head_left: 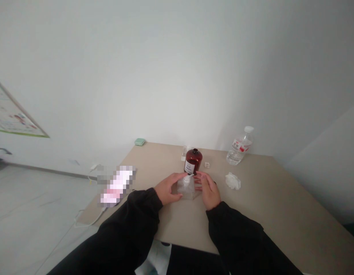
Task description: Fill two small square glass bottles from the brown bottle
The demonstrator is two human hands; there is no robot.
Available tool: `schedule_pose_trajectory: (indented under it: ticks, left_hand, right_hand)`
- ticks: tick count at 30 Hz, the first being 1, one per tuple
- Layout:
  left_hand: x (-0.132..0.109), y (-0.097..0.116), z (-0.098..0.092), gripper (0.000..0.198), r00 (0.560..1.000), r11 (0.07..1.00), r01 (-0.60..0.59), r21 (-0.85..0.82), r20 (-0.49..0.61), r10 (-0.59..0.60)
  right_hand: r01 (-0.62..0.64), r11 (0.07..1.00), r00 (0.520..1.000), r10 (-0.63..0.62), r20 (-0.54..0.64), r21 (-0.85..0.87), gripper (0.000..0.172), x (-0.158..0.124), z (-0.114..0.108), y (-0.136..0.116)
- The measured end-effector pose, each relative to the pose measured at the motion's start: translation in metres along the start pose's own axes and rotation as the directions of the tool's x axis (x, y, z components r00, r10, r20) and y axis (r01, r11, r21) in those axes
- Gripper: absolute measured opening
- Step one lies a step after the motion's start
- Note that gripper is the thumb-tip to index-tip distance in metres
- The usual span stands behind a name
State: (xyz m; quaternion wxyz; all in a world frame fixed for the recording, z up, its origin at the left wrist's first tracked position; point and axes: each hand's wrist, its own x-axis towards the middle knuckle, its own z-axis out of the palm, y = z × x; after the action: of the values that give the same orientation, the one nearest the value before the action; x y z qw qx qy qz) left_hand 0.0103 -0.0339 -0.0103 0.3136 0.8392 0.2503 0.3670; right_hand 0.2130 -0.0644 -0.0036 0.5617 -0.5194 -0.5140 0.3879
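Note:
A clear, squarish plastic bottle (pixel 186 190) with a whitish nozzle-like top stands on the table between my hands. My left hand (pixel 167 188) curves around its left side, thumb low and fingers reaching up by the top. On the other side is my right hand (pixel 209 191), its fingers spread and their tips at or very near the bottle's right wall; firm contact there is hard to make out. Just behind stands a brown bottle (pixel 196 158) with a white label and an uncapped neck.
Behind the brown bottle is a small clear container (pixel 184 153). A small pale object (pixel 207 165), crumpled tissue (pixel 233 181) and a water bottle (pixel 240 147) are to the right. On the left lie a charging phone (pixel 117 186) with a cable and a green box (pixel 139 142).

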Motion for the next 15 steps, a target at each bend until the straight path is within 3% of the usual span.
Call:
schedule_pose_trajectory:
  ticks: [3,7,11,15]
  left_hand:
    - [0.000,0.001,-0.001,0.079,1.000,1.000,0.015,0.009,0.008,-0.015]
    - [0.000,0.002,-0.001,0.079,1.000,1.000,0.021,0.013,0.005,-0.021]
    - [0.000,0.003,-0.002,0.079,1.000,1.000,0.005,0.003,0.009,-0.005]
    - [0.000,0.000,-0.001,0.080,1.000,1.000,-0.011,-0.011,0.001,0.011]
  right_hand:
    - [-0.027,0.997,0.992,0.019,-0.123,-0.068,0.059,0.005,-0.007,-0.004]
    - [0.045,0.984,0.977,-0.079,-0.196,-0.175,0.055,0.007,-0.014,-0.009]
    - [0.161,0.963,0.963,-0.201,-0.178,-0.216,0.052,0.007,-0.014,-0.010]
    - [0.252,0.926,0.961,-0.273,-0.038,-0.280,0.035,0.009,-0.008,-0.005]
